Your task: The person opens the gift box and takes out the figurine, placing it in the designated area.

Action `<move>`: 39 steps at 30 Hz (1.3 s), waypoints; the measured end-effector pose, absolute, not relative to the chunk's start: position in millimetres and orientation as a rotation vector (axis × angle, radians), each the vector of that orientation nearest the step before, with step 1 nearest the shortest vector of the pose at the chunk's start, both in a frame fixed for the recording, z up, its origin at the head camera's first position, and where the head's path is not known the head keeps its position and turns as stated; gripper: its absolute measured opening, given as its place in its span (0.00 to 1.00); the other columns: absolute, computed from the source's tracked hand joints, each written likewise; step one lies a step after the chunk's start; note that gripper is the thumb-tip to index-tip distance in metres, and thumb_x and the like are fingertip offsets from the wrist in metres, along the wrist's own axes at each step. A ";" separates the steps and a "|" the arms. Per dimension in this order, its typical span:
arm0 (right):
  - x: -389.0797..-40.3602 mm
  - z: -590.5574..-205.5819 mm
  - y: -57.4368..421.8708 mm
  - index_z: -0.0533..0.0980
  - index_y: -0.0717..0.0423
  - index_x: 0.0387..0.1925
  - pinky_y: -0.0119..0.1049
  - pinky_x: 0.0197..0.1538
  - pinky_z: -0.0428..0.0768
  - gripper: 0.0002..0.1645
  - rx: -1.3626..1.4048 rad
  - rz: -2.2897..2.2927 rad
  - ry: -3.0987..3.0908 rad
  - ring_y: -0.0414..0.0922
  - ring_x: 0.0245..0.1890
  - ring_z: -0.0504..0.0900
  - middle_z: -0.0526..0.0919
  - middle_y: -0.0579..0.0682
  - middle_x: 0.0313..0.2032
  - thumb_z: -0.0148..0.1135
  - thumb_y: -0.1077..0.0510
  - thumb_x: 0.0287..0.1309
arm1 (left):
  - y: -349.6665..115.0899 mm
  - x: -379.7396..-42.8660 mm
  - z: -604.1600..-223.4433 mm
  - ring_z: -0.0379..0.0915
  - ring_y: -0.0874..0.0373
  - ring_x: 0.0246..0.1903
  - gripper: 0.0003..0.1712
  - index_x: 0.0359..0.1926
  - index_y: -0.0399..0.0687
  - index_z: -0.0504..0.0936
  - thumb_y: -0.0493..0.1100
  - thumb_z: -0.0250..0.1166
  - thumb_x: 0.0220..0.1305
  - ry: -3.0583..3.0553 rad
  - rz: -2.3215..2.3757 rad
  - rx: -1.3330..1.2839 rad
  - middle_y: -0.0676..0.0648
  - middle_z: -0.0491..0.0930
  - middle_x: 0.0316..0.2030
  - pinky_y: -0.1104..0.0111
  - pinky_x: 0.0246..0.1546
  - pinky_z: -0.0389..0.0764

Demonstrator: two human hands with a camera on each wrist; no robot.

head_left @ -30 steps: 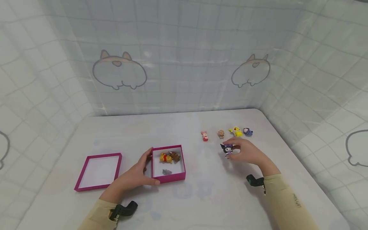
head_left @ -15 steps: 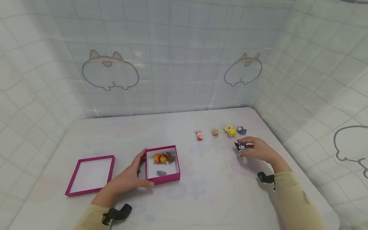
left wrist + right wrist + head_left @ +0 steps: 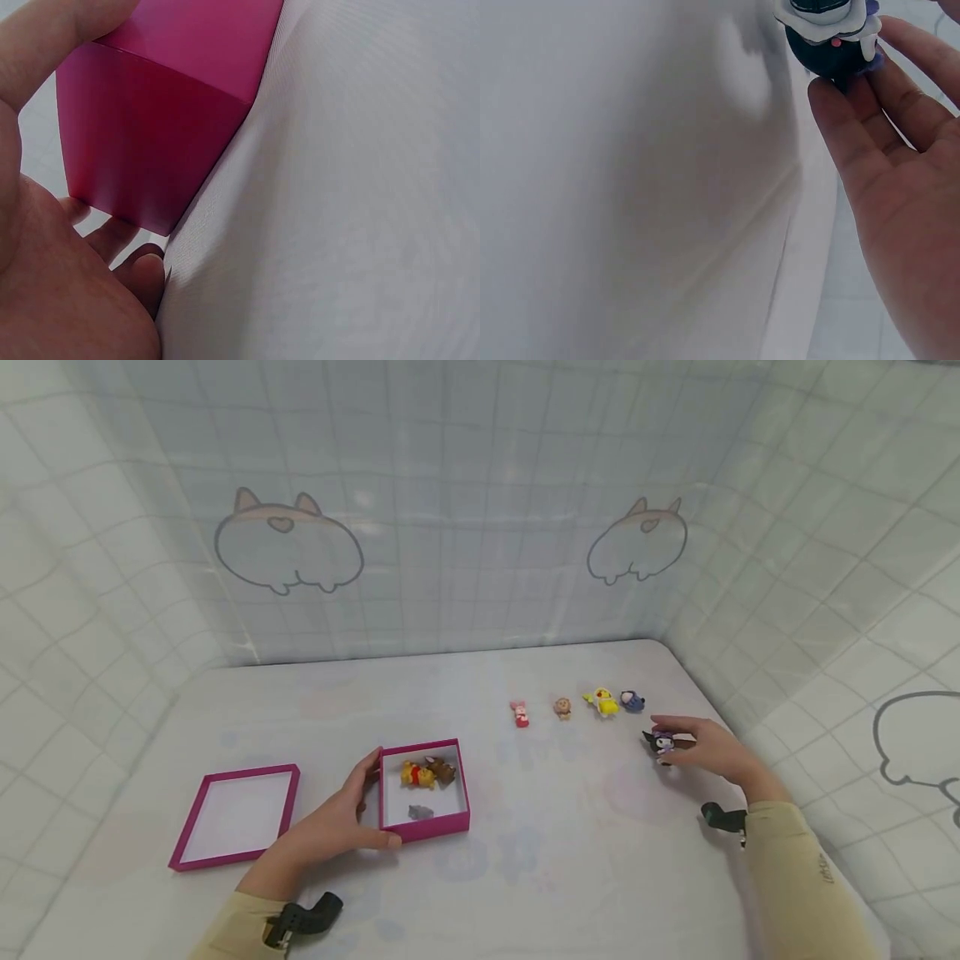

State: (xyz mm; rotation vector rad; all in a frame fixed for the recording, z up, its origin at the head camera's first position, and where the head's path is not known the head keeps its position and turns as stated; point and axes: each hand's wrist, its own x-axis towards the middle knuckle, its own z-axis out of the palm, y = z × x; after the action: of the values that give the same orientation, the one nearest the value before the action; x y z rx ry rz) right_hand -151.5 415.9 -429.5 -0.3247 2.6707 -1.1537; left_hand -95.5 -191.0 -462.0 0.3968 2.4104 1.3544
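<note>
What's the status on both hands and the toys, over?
Left hand holding the pink box, three toys inside. Right hand pinching a black-and-purple toy, right of the box. Nothing seen in between; four loose toys farther back.

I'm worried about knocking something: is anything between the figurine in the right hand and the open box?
Nothing visible stands between the dark figurine, held by the right hand, and the pink box, except its right wall. The four loose figurines lie farther back.

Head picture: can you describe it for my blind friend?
The right hand holds a small toy over a white table; the left hand grips a pink box with three toys. Four more toys and a lid lie nearby.
</note>
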 end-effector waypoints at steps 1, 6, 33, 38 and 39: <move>-151.2 -428.5 417.3 0.68 0.52 0.70 0.57 0.64 0.68 0.41 -0.315 -1.162 2.658 0.58 0.64 0.71 0.75 0.54 0.63 0.73 0.54 0.56 | -191.1 -95.5 -461.9 0.37 0.41 0.75 0.76 0.78 0.58 0.33 0.60 0.80 0.43 2.410 1.356 0.397 0.43 0.38 0.77 0.46 0.65 0.59; -152.6 -427.7 423.4 0.66 0.51 0.71 0.57 0.66 0.66 0.42 -0.282 -1.175 2.611 0.57 0.66 0.69 0.73 0.54 0.64 0.72 0.56 0.57 | -191.9 -95.4 -461.5 0.37 0.41 0.75 0.76 0.78 0.58 0.33 0.59 0.80 0.42 2.405 1.361 0.396 0.43 0.39 0.77 0.46 0.65 0.60; -149.5 -406.7 422.5 0.56 0.47 0.76 0.50 0.63 0.72 0.44 -0.391 -1.240 2.634 0.63 0.67 0.64 0.68 0.60 0.67 0.65 0.61 0.63 | -192.6 -92.5 -460.4 0.37 0.41 0.75 0.76 0.78 0.59 0.33 0.62 0.79 0.42 2.417 1.353 0.382 0.43 0.38 0.77 0.46 0.64 0.61; -146.9 -395.9 412.5 0.58 0.44 0.75 0.45 0.65 0.71 0.42 -0.408 -1.252 2.676 0.64 0.68 0.63 0.66 0.60 0.68 0.65 0.59 0.64 | -191.0 -95.1 -460.7 0.38 0.41 0.75 0.76 0.78 0.60 0.33 0.62 0.80 0.41 2.421 1.344 0.384 0.44 0.39 0.77 0.46 0.64 0.62; -146.4 -394.0 409.1 0.58 0.43 0.75 0.42 0.64 0.72 0.42 -0.418 -1.249 2.684 0.63 0.68 0.64 0.67 0.59 0.68 0.65 0.58 0.64 | -190.5 -95.6 -460.7 0.38 0.41 0.75 0.76 0.78 0.60 0.33 0.62 0.80 0.41 2.420 1.344 0.383 0.44 0.39 0.77 0.45 0.64 0.62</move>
State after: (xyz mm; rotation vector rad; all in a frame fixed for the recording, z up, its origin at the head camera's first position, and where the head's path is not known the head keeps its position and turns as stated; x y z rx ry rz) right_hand -146.4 409.1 -394.0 -0.4178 2.6843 -1.2494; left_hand -95.6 -190.5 -460.7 0.3831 2.4199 1.3440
